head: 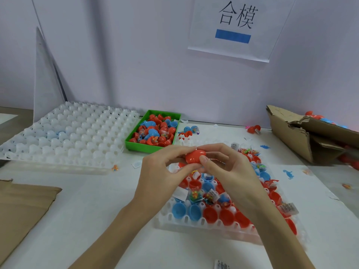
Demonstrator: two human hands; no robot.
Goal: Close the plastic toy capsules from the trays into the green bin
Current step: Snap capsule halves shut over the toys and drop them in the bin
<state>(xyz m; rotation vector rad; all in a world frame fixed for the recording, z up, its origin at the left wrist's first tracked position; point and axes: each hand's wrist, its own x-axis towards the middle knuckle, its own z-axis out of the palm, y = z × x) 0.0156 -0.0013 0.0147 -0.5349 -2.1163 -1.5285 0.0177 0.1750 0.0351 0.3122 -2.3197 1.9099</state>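
Both hands up over the near tray (194,223), working one red capsule (195,156) between them. Left hand (165,171) pinches it from the left, fingers curled over the top, thumb underneath. Right hand (227,167) grips it from the right, thumb pressed on the front, fingers wrapped over the back. Can't tell if the capsule seam is fully shut, fingers cover it. Capsule sits in the air above the far end of the near tray, just in front of the green bin (153,131), not touching either. Near tray holds open red and blue halves, several with small bagged toys inside. Green bin sits on the white surface (81,210), piled with red and blue capsules. White empty tray (68,136) lies left of the bin, cells bulging up, far edge propped against the wall. Torn cardboard box (303,133) at right with more capsules spilling in it. Flat cardboard (21,202) at lower left. A few loose capsules (191,130) just right of the bin. Sign (237,26) on the wall with a blue bar.
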